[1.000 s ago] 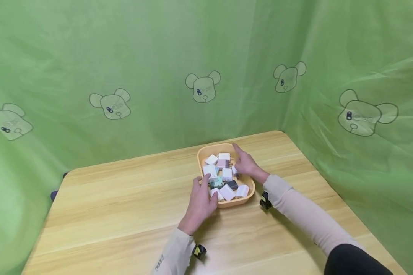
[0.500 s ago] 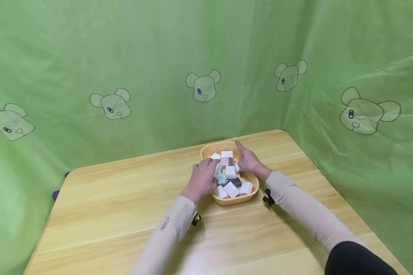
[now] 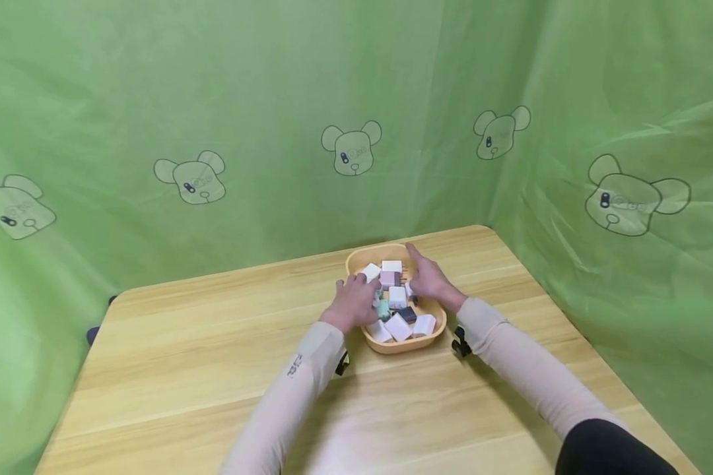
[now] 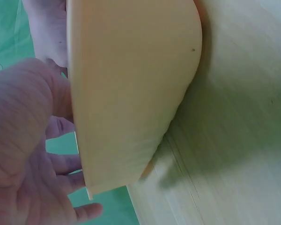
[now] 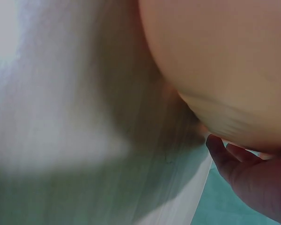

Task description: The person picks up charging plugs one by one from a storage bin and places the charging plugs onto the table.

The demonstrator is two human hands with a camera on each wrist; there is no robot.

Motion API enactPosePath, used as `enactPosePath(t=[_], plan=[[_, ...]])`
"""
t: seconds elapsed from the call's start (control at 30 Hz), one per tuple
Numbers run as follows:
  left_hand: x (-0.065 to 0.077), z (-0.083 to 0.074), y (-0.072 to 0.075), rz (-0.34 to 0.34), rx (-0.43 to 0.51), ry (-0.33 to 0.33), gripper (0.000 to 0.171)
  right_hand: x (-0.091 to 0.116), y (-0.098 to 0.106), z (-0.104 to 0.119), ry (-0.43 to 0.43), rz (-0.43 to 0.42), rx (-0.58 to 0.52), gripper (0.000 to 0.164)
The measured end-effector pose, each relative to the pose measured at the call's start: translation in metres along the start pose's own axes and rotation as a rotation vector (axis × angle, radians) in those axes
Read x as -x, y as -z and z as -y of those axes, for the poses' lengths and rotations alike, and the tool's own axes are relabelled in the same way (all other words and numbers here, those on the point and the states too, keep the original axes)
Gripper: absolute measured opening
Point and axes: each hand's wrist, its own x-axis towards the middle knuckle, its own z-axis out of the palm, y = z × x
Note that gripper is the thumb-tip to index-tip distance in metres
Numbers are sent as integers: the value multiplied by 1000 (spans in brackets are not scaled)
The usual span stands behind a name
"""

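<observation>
An orange plastic tray point(image 3: 401, 347) at the far right of the table holds several chargers, among them a white charger point(image 3: 397, 297), a pale purple charger point(image 3: 389, 280), a teal one point(image 3: 383, 309) and a black one point(image 3: 407, 315). My right hand point(image 3: 430, 280) holds the tray's right side, thumb at the rim; in the right wrist view its fingers point(image 5: 222, 157) reach under the tray wall. My left hand point(image 3: 353, 301) reaches over the left rim among the chargers. Its fingertips are hidden behind the tray wall point(image 4: 131, 93) in the left wrist view, and I cannot tell whether they grip a charger.
The wooden table point(image 3: 202, 356) stretches left and toward me. Green curtains point(image 3: 273, 218) printed with bear heads stand behind it and on both sides. Black wrist cameras sit by both cuffs.
My left hand has moved from the tray's near left corner up and over its left rim, covering a white charger. The tray and right hand have shifted slightly right.
</observation>
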Motion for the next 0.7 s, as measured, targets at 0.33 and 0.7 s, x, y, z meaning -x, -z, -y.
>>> enactPosePath(t=[0.33,0.7], plan=[[-2,7,7,27,93,-87,55,-1,1,-2,7,-33,37,94],[-2,4,2,-27,65,-142,53,0,-3,-1,-16,-15,62,102]])
